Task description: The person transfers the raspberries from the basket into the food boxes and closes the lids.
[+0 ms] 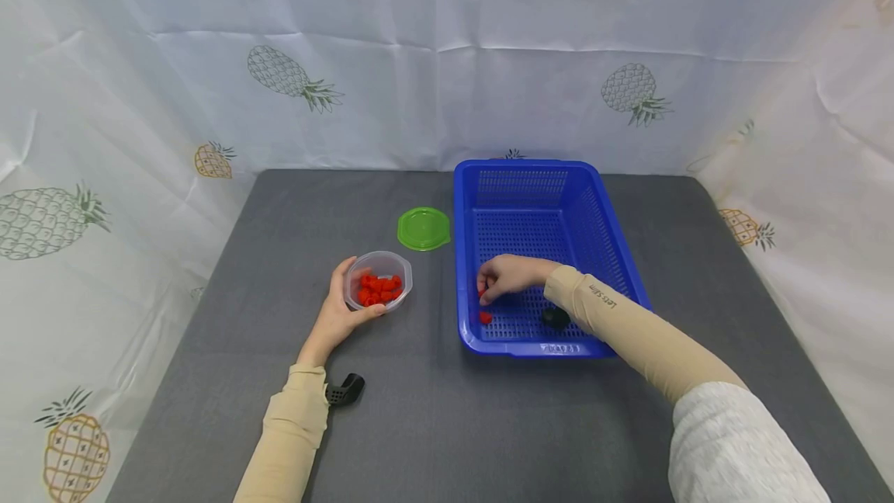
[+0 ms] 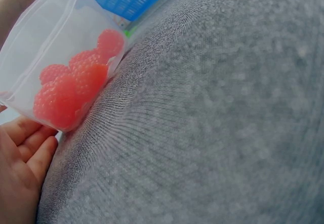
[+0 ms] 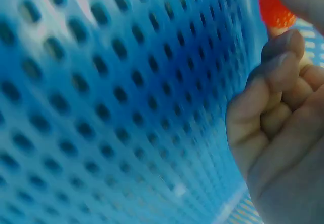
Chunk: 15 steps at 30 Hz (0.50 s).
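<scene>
My left hand (image 1: pixel 337 317) holds a clear plastic container (image 1: pixel 409 283) on the grey table, thumb at its near side and fingers round its left. Several red raspberries (image 1: pixel 377 290) lie in it; the left wrist view shows the raspberries (image 2: pixel 71 84) through its wall. Inside a blue basket (image 1: pixel 480 345), my right hand (image 1: pixel 513 276) is low near the left wall. Between its thumb and finger it pinches a raspberry (image 3: pixel 277 11), seen in the right wrist view. Another raspberry (image 1: pixel 485 318) lies on the basket floor just nearer than that hand.
A green lid (image 1: pixel 424 229) lies flat behind the container, left of the basket. Black wrist devices show at the left wrist (image 1: pixel 345 390) and beneath the right forearm (image 1: pixel 555 318). A pineapple-print cloth (image 1: pixel 419 99) hangs behind the table (image 1: pixel 419 425).
</scene>
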Available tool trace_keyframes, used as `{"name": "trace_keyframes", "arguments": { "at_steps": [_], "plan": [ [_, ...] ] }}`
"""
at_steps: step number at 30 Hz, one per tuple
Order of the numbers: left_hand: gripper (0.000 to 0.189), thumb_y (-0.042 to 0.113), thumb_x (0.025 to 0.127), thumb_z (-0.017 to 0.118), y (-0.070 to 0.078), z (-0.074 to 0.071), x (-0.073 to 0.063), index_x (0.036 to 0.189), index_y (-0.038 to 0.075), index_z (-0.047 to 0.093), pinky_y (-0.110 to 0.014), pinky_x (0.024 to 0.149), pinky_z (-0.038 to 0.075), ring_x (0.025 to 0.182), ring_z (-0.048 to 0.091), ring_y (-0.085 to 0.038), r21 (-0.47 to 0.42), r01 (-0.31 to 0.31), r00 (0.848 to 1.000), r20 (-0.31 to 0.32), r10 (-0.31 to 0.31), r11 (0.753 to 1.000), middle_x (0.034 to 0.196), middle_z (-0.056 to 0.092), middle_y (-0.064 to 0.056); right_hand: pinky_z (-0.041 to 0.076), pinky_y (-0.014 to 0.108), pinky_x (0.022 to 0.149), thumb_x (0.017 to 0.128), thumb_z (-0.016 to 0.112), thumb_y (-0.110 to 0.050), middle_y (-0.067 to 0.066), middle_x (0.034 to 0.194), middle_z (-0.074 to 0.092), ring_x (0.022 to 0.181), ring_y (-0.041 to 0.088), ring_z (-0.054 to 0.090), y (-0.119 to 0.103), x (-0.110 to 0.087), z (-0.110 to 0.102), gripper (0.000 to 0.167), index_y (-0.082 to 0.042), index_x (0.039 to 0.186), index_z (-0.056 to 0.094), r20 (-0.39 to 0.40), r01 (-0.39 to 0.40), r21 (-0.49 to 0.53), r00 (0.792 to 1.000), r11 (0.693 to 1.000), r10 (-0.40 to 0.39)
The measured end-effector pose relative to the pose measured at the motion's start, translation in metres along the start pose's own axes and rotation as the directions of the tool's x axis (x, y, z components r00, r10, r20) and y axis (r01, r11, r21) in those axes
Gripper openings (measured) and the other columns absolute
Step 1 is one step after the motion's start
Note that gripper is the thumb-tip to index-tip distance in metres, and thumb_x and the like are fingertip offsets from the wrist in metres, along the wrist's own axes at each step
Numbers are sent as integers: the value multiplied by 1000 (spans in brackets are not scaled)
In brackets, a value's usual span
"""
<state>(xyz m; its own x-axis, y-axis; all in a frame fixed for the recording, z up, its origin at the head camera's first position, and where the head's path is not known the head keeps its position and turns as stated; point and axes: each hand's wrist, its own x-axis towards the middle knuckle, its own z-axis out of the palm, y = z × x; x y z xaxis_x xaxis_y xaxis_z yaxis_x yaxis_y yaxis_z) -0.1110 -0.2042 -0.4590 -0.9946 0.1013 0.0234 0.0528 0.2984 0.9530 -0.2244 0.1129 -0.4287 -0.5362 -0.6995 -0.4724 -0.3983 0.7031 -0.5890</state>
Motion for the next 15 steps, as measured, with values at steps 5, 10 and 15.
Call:
{"name": "trace_keyframes", "arguments": {
  "at_steps": [5, 10, 15],
  "plan": [
    [90, 7, 75, 75, 1, 0, 0, 144, 7, 16, -48, 111, 22, 131, 37, -32, 4, 1, 1000, -4, -1, 1000, 141, 42, -21, 35, 21, 59, 80, 71, -26, -7, 64, 49, 59, 6, 42, 1, -2, -4, 18, -13, 85, 60, -7, 33, 58, 999, 998, -33],
    [90, 7, 75, 75, 1, 1, 0, 144, 8, 17, -48, 111, 22, 131, 38, -32, 6, 3, 1000, -7, -3, 1000, 141, 42, -20, 35, 21, 58, 80, 71, -26, -7, 63, 48, 58, 6, 41, 0, -6, -8, 19, -12, 86, 60, -33, 59, 113, 998, 992, -55],
    [90, 7, 75, 74, 2, 1, -1, 144, 8, 16, -50, 112, 21, 131, 37, -33, 5, 1, 1000, -2, -1, 1000, 141, 42, -20, 34, 21, 58, 80, 71, -28, -7, 64, 47, 59, 7, 41, 1, -11, -12, 20, -13, 87, 60, -70, 61, 138, 996, 989, -51]
  ]
}}
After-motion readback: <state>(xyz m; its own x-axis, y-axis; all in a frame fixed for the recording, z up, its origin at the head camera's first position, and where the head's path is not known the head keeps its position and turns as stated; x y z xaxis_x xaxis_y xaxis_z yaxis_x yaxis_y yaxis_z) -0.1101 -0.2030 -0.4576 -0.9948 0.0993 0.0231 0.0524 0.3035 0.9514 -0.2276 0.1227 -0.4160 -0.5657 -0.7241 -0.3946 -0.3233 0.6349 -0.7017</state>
